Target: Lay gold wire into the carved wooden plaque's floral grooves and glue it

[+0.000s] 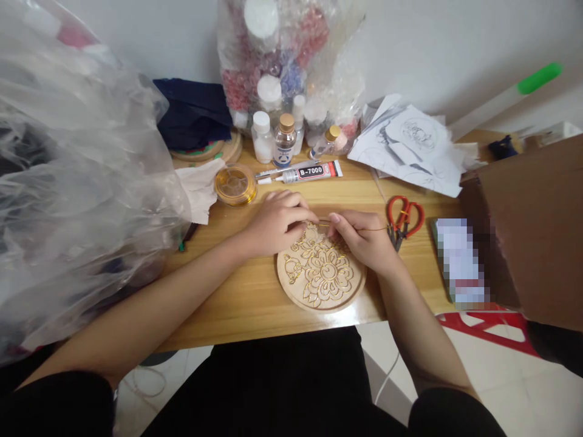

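Note:
A round wooden plaque [291, 290] lies flat near the table's front edge, bearing a flower and leaf outline in gold wire. At its upper left, my left hand [280, 223] is closed, its fingertips at one end of a thin gold wire [374, 229]. My right hand [364, 237] pinches that same wire between thumb and forefinger above the plaque's upper right. From there the wire sticks out rightward toward red-handled scissors [403, 218]. My hands hide the plaque's top edge, and the exact contact at the left fingertips is partly hidden.
Behind my hands are a spool of gold wire [235, 184], a B-7000 glue tube [312, 172] and several small bottles [285, 142]. Drawn paper sheets [410, 145] lie at the back right. A phone [460, 261] and cardboard box [537, 230] stand right; plastic bags [91, 182] crowd the left.

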Motion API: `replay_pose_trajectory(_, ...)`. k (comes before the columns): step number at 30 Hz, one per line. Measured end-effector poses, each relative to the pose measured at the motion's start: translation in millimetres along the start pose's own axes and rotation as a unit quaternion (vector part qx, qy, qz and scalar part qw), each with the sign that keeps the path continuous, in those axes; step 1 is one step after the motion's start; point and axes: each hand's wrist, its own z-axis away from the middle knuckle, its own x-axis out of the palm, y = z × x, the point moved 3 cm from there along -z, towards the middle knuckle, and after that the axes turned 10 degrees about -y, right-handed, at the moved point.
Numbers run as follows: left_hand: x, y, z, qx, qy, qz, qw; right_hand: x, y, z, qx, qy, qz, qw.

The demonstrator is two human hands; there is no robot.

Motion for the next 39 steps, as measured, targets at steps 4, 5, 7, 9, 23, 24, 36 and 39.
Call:
replay_pose_trajectory(4,0.2,0.0,-0.5,0.003,0.0,0.003,1.0,0.1,-0.5,-0.4,-0.016,-0.001,0.015,1.0)
replay_pose_trajectory(5,0.3,0.1,-0.6,0.002,0.001,0.002,1.0,0.4,-0.6,-0.6,-0.023,-0.002,0.023,0.999)
replay_pose_trajectory(7,0.4,0.3,-0.9,-0.001,0.0,-0.002,1.0,1.3,-0.8,-1.0,-0.033,-0.005,0.046,0.998)
replay_pose_trajectory(9,0.4,0.3,-0.9,-0.006,-0.002,-0.006,1.0,1.9,-0.9,-1.1,-0.041,-0.008,0.07,0.997)
replay_pose_trajectory(23,0.6,-0.3,-0.9,-0.014,-0.006,-0.013,1.0,-2.3,-2.5,1.2,-0.042,-0.013,0.086,0.995)
replay_pose_trajectory(24,0.5,-0.2,-0.9,-0.014,-0.006,-0.014,1.0,-1.1,-2.2,0.7,-0.042,-0.016,0.093,0.995)
replay_pose_trajectory(36,0.3,0.2,-1.5,-0.01,-0.007,-0.005,1.0,7.5,-5.2,-3.6,-0.061,-0.016,0.095,0.994)
replay_pose_trajectory(39,-0.1,0.4,-1.0,-0.013,-0.01,-0.006,1.0,7.8,-4.9,-3.8,-0.061,-0.015,0.08,0.995)
